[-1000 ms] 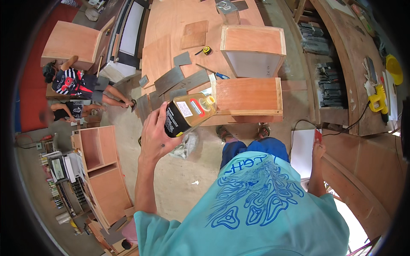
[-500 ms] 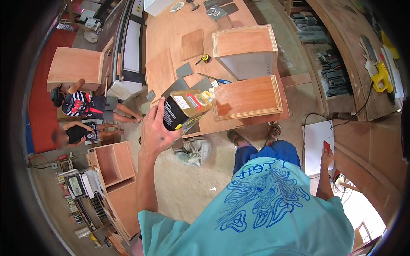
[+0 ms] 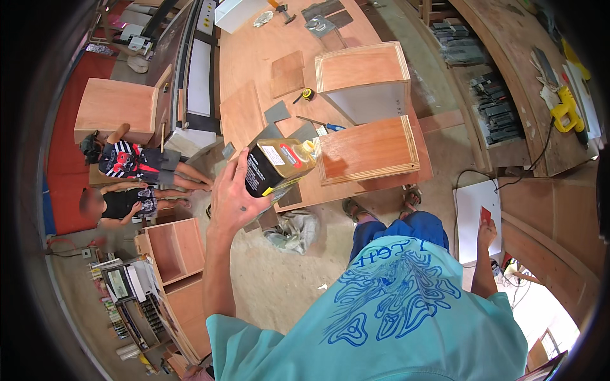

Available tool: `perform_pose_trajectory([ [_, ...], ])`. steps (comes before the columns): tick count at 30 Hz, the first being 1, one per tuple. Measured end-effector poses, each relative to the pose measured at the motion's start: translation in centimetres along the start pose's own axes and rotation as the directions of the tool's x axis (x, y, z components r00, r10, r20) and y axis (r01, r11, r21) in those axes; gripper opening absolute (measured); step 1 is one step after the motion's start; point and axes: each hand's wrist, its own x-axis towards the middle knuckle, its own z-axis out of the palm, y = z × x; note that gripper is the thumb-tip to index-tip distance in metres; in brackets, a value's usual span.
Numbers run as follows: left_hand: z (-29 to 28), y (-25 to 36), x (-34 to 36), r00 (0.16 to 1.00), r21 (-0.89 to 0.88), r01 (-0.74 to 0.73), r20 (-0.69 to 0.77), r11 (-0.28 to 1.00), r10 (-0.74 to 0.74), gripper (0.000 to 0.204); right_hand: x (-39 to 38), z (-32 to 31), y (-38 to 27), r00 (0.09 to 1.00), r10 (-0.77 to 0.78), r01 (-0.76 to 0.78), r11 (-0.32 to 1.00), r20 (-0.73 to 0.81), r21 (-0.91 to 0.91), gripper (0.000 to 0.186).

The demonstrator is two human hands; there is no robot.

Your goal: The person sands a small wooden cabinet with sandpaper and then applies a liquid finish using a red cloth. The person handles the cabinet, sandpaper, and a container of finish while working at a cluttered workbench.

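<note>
My left hand [image 3: 238, 197] is wrapped round a rectangular black and gold can [image 3: 277, 166], raised in front of me and tilted so its pale yellow spout points right. The spout overlaps the left edge of a wooden box [image 3: 368, 150] with a glossy reddish-brown face and pale ply edges; I cannot tell whether they touch or whether anything flows out. Low at my right side, my right hand [image 3: 487, 236] pinches a small flat red piece [image 3: 485, 214], whose kind I cannot make out.
On the wooden worktable [image 3: 254, 54] lie a tape measure [image 3: 307, 94], a blue-handled tool [image 3: 333, 127], a hammer [image 3: 283, 13] and grey sheets. A second box [image 3: 362, 76] stands behind. A crumpled sack [image 3: 295, 232] lies on the floor. Two people [image 3: 127, 159] are at the left.
The view has shifted slightly. Both hands keep their holds, and the can stays tilted by the box. At the left, the two people have changed their arm positions a little.
</note>
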Motion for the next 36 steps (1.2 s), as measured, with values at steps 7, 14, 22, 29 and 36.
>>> perform_pose_trajectory([
  [7, -0.9, 0.5, 0.5, 0.999, 0.052, -0.024, 0.034, 0.998, 0.023, 0.098, 0.0, 0.7, -0.9, 0.994, -0.106, 0.106, 0.994, -0.021, -0.02, 0.029],
  [14, -1.5, 0.8, 0.9, 0.999, 0.082, -0.039, 0.041, 0.996, 0.036, 0.097, -0.2, 1.5, 0.1, 1.0, -0.023, 0.022, 0.999, 0.02, 0.037, 0.028],
  [22, -1.1, 0.6, 1.2, 0.996, 0.086, -0.054, 0.071, 0.995, 0.048, 0.097, -0.9, 0.3, -1.2, 1.0, 0.02, -0.02, 1.0, 0.004, 0.008, 0.02],
  [29, -1.1, 0.5, 1.1, 0.996, 0.083, -0.053, 0.076, 0.995, 0.046, 0.098, -0.8, 0.6, -0.4, 1.0, -0.003, 0.003, 0.999, -0.019, 0.04, 0.023],
  [36, -0.2, -0.1, 0.8, 0.999, 0.047, -0.011, 0.046, 0.999, 0.009, 0.098, -0.3, 1.2, 0.4, 1.0, -0.002, 0.003, 0.998, -0.013, 0.058, 0.032],
])
